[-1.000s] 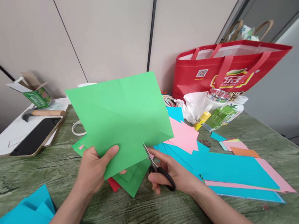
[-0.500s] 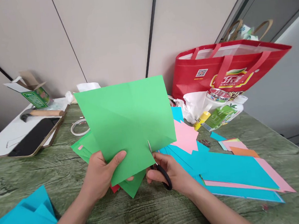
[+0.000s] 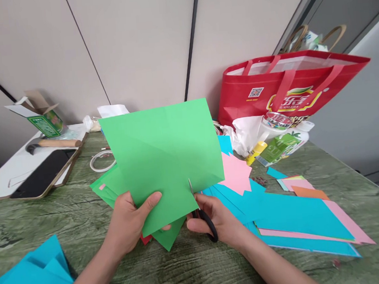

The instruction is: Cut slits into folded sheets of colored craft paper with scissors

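A large sheet of green paper (image 3: 164, 157) is held up above the table by my left hand (image 3: 130, 218), thumb on the front and fingers behind its lower left corner. My right hand (image 3: 212, 215) grips a pair of black-handled scissors (image 3: 207, 222). One thin blade shows in front of the sheet, and a cut runs in from the lower right edge. The other blade is hidden behind the paper. More green paper (image 3: 171, 236) lies on the table beneath, with a bit of red peeking out.
Blue sheets (image 3: 298, 214) and pink paper (image 3: 235, 173) spread to the right; folded blue paper (image 3: 29, 279) lies front left. Behind stand a red bag (image 3: 247, 84) and a yellow glue stick (image 3: 256, 152). A phone (image 3: 43, 174), hammer (image 3: 57, 143) and tape roll (image 3: 95, 163) are left.
The green sheet and both hands have shifted very slightly to the right and down. The scissors stay in the cut at about the same depth.
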Demonstrator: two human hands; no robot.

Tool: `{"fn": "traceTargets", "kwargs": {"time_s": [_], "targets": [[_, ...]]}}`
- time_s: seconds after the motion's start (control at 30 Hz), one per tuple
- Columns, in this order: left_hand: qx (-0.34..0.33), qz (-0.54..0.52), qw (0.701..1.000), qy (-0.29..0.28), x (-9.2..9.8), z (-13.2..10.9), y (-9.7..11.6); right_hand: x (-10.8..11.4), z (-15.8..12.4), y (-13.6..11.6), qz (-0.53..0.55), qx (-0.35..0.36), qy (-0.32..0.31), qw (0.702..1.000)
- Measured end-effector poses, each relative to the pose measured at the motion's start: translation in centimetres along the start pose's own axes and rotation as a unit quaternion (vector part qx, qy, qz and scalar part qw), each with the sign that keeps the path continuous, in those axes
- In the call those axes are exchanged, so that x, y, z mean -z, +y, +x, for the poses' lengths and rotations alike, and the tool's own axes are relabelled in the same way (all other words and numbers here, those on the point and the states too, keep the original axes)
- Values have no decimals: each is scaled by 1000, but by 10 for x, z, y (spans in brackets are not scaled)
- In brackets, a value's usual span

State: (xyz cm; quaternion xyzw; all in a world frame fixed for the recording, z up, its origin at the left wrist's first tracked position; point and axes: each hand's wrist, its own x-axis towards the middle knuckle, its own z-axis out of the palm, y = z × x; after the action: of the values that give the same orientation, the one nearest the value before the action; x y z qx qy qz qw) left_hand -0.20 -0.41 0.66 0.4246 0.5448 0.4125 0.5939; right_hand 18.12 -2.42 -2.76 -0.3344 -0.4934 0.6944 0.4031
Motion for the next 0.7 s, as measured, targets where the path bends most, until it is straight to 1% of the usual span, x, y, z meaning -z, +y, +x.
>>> {"fn": "traceTargets", "kwargs": {"time_s": [0.37,0.7], "targets": [[0,-9,1000,-8,0,-1,0,2,1,7,-20,-7,22,1000],[4,-7,1000,-5,1,0,-1,-1,0,5,-72,-13,39,997]]}}
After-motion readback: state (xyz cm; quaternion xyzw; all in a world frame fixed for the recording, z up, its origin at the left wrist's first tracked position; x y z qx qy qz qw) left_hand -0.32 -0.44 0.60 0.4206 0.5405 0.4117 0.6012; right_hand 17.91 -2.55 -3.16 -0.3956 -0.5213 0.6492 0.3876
